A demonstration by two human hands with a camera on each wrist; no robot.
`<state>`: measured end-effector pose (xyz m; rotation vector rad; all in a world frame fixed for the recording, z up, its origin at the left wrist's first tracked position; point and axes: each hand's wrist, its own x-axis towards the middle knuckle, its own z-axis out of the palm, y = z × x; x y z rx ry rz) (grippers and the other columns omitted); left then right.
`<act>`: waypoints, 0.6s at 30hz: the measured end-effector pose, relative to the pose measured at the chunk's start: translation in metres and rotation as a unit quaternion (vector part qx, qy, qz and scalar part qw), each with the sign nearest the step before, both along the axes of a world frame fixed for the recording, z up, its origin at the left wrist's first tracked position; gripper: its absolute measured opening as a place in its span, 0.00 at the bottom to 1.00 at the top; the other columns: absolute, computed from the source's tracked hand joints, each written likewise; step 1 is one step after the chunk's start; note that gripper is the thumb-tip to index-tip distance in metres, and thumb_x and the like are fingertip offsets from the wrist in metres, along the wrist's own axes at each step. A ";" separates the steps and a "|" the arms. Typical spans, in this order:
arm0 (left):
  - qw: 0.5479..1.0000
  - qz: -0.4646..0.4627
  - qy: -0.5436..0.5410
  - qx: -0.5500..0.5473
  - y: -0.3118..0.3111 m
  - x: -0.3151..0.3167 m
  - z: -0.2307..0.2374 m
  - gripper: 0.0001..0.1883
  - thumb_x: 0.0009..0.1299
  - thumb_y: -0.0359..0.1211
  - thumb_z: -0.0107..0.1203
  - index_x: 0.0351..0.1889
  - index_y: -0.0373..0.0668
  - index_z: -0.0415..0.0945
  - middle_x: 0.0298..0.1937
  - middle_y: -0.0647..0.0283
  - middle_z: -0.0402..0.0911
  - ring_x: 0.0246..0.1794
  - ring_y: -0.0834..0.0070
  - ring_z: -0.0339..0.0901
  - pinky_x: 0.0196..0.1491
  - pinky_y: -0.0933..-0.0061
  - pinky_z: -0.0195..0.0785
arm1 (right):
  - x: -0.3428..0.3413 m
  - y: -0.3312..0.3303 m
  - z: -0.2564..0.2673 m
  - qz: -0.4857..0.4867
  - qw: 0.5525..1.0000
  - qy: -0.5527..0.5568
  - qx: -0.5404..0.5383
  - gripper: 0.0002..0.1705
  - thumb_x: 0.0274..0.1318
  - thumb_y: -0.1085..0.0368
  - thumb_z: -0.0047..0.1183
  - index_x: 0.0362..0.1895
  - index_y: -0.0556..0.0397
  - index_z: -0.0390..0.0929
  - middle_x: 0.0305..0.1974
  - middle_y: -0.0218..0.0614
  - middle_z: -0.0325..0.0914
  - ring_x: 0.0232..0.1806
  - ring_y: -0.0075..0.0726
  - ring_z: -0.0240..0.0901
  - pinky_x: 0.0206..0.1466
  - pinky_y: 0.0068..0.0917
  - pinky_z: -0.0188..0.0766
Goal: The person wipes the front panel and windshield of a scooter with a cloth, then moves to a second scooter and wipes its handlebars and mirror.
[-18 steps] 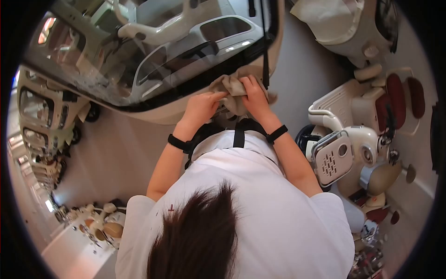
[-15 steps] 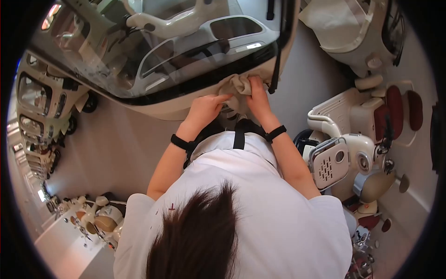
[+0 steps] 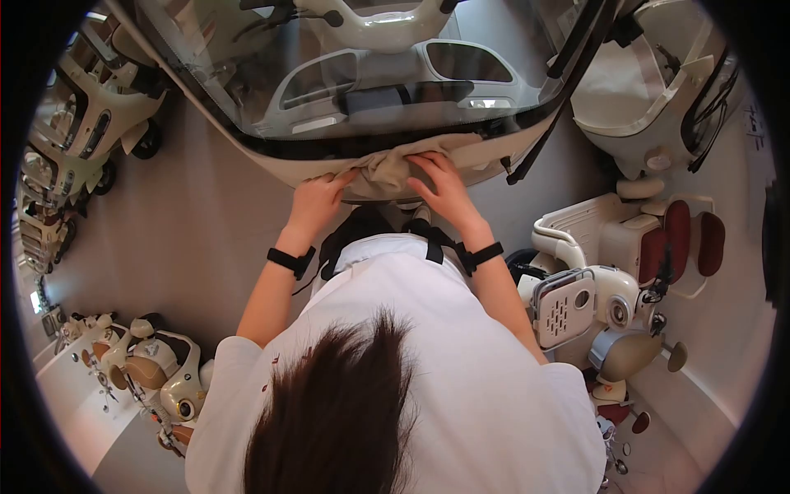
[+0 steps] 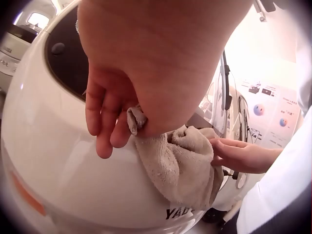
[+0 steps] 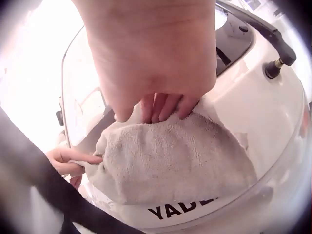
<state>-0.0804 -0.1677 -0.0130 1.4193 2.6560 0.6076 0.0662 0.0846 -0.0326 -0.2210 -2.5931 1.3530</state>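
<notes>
A beige-grey towel [image 3: 385, 173] lies bunched against the cream front panel [image 4: 78, 180] of a small vehicle, just below its windshield [image 3: 247, 90]. My left hand [image 3: 315, 202] pinches a corner of the towel between thumb and fingers; the left wrist view shows that tip poking out. On the towel's other side my right hand [image 3: 447, 188] presses with extended fingers, its thumb spread apart. In the right wrist view the towel [image 5: 165, 161] spreads over the panel above black lettering [image 5: 180, 209], partly covering the letters.
A black wiper arm [image 3: 535, 152] reaches down at the windshield's right corner. Scooters with red seats [image 3: 650, 247] and a perforated front panel [image 3: 564, 309] stand close on my right. More vehicles [image 3: 90, 115] line the left side, and scooters [image 3: 156, 362] stand behind me on the left.
My hands have moved farther apart, with the towel stretched wider between them. The right hand's fingers have straightened on the towel. The view has shifted, and the windshield now sits more squarely ahead.
</notes>
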 end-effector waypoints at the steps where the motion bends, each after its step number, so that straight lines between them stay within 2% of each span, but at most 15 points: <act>1: 0.999 0.002 -0.005 -0.031 -0.003 -0.001 0.002 0.24 0.65 0.27 0.57 0.58 0.56 0.84 0.37 0.58 0.84 0.35 0.54 0.83 0.40 0.55 0.78 | 0.004 0.001 -0.004 0.003 1.000 0.001 0.004 0.26 0.61 0.63 0.65 0.64 0.52 0.78 0.60 0.44 0.75 0.62 0.54 0.73 0.66 0.42 0.69; 3: 0.998 0.007 -0.011 -0.059 -0.004 -0.004 0.002 0.25 0.65 0.27 0.57 0.61 0.57 0.83 0.36 0.59 0.84 0.35 0.54 0.83 0.40 0.55 0.78 | 0.015 0.007 -0.019 -0.096 0.995 0.026 0.032 0.26 0.59 0.68 0.62 0.62 0.54 0.78 0.57 0.46 0.75 0.59 0.57 0.74 0.63 0.46 0.72; 4: 0.999 -0.014 -0.012 -0.038 0.000 -0.004 -0.001 0.26 0.65 0.26 0.56 0.61 0.57 0.83 0.36 0.59 0.84 0.35 0.55 0.83 0.40 0.56 0.78 | 0.021 0.013 -0.023 -0.094 0.995 0.027 0.034 0.26 0.59 0.68 0.62 0.62 0.54 0.78 0.57 0.46 0.75 0.59 0.57 0.74 0.63 0.46 0.72; 6: 0.999 -0.034 -0.015 -0.016 0.009 -0.003 -0.006 0.27 0.65 0.26 0.56 0.62 0.57 0.82 0.35 0.59 0.83 0.34 0.55 0.83 0.39 0.57 0.78 | 0.035 0.024 -0.032 -0.187 0.981 0.010 0.046 0.26 0.60 0.70 0.60 0.64 0.55 0.76 0.57 0.48 0.73 0.59 0.58 0.73 0.64 0.47 0.71; 7: 0.998 -0.057 -0.008 -0.017 0.016 -0.002 -0.009 0.26 0.65 0.27 0.56 0.63 0.57 0.82 0.34 0.59 0.83 0.34 0.56 0.83 0.38 0.57 0.78 | 0.040 0.031 -0.034 -0.186 0.981 0.009 0.048 0.26 0.60 0.70 0.60 0.64 0.55 0.76 0.57 0.48 0.73 0.59 0.58 0.73 0.64 0.47 0.71; 9: 0.997 -0.076 0.000 -0.014 0.024 0.002 -0.014 0.26 0.65 0.27 0.56 0.63 0.57 0.81 0.33 0.60 0.83 0.33 0.57 0.83 0.37 0.58 0.77 | 0.046 0.046 -0.035 -0.236 0.963 0.002 0.127 0.27 0.61 0.71 0.59 0.66 0.56 0.74 0.57 0.50 0.72 0.60 0.59 0.73 0.64 0.47 0.71; 14: 0.998 -0.062 -0.022 0.003 0.010 -0.004 -0.019 0.25 0.67 0.30 0.57 0.65 0.53 0.78 0.30 0.61 0.84 0.30 0.58 0.83 0.34 0.59 0.76 | 0.043 0.039 -0.028 -0.211 0.963 -0.038 0.160 0.30 0.61 0.71 0.58 0.68 0.55 0.72 0.59 0.49 0.71 0.62 0.60 0.71 0.65 0.46 0.70; 15: 0.998 -0.058 -0.023 0.004 0.001 -0.006 -0.021 0.25 0.67 0.30 0.57 0.65 0.53 0.78 0.30 0.61 0.84 0.30 0.58 0.83 0.34 0.59 0.76 | 0.038 0.031 -0.022 -0.180 0.973 -0.048 0.137 0.30 0.61 0.71 0.59 0.69 0.55 0.72 0.61 0.49 0.70 0.63 0.60 0.71 0.66 0.46 0.70; 17: 1.000 0.013 0.018 -0.017 -0.028 -0.011 -0.024 0.24 0.69 0.32 0.56 0.65 0.52 0.77 0.32 0.61 0.85 0.30 0.58 0.84 0.33 0.59 0.76 | 0.027 0.018 -0.020 -0.144 0.981 -0.058 0.112 0.31 0.61 0.71 0.59 0.69 0.55 0.71 0.63 0.49 0.70 0.65 0.61 0.70 0.66 0.45 0.70; 18: 1.000 0.016 0.017 -0.019 -0.044 -0.015 -0.029 0.24 0.69 0.32 0.56 0.65 0.52 0.77 0.32 0.61 0.85 0.30 0.58 0.84 0.33 0.59 0.76 | 0.022 0.012 -0.021 -0.085 0.991 -0.065 0.074 0.32 0.61 0.70 0.59 0.70 0.54 0.71 0.65 0.48 0.69 0.66 0.61 0.69 0.67 0.45 0.70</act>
